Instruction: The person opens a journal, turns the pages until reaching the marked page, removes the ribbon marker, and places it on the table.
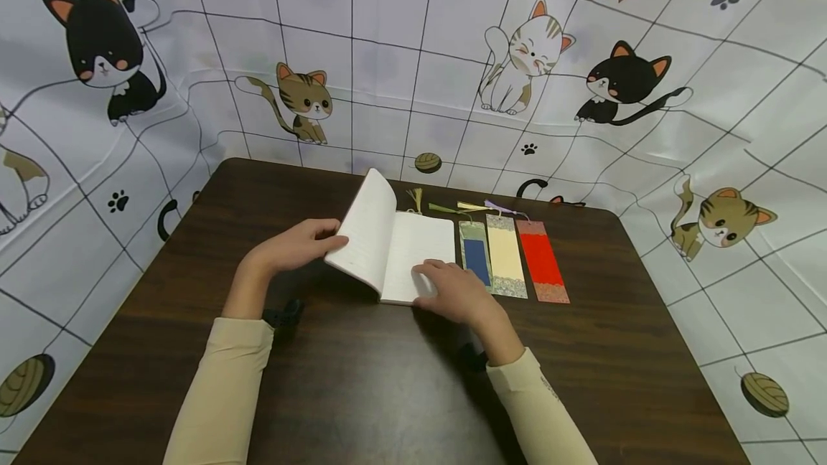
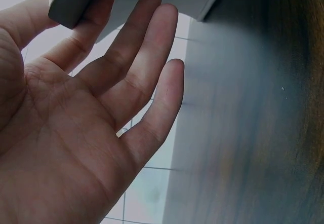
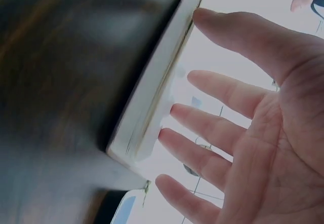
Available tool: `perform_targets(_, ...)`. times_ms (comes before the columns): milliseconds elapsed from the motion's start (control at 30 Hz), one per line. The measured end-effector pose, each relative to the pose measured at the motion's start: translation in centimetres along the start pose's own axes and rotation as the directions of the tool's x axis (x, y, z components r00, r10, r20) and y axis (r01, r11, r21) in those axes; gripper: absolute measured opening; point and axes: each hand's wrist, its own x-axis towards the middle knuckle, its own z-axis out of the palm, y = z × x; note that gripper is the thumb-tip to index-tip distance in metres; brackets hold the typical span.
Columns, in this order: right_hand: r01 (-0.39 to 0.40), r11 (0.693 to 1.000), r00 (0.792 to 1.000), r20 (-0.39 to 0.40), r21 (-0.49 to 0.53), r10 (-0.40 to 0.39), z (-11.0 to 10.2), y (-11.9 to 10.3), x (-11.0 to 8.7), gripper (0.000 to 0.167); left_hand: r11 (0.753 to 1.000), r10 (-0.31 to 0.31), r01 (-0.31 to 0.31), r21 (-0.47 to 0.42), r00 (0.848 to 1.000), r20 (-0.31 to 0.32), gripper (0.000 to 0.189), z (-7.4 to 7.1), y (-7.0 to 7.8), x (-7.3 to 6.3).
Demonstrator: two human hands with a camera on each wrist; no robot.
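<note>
An open notebook [image 1: 423, 239] with blank-looking white pages lies on the dark wooden table. Its left part stands raised at a slant, and my left hand [image 1: 291, 245] pinches the outer edge between thumb and index finger. In the left wrist view the other fingers [image 2: 157, 36] spread out below the dark cover [image 2: 76, 3]. My right hand [image 1: 455, 291] rests at the lower right of the flat page, its fingertips on the paper. The right wrist view shows these fingers [image 3: 207, 127] spread and the thick page block [image 3: 152, 92] beside them.
Right of the notebook lie three tasselled bookmarks: a green and blue one [image 1: 477, 257], a cream one [image 1: 506, 257] and a red one [image 1: 543, 260]. A yellowish tassel [image 1: 416, 199] pokes out at the notebook's top edge. A cat-print curtain [image 1: 381, 70] hangs behind the table [image 1: 362, 379].
</note>
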Motion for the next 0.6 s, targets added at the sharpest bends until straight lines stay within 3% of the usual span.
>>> perform_targets(333,0.039,0.999,0.999,-0.010,0.022,-0.038,-0.03,0.74,0.17,0.054,1.000,0.004,-0.004,-0.003,1.000,-0.008,0.036,0.02,-0.12,0.00)
perform_targets(600,0.022,0.996,1.000,0.019,0.091,-0.024,-0.38,0.96,0.13,0.054,1.000,0.009,-0.009,-0.021,1.000,-0.007,0.035,0.01,-0.11,0.04)
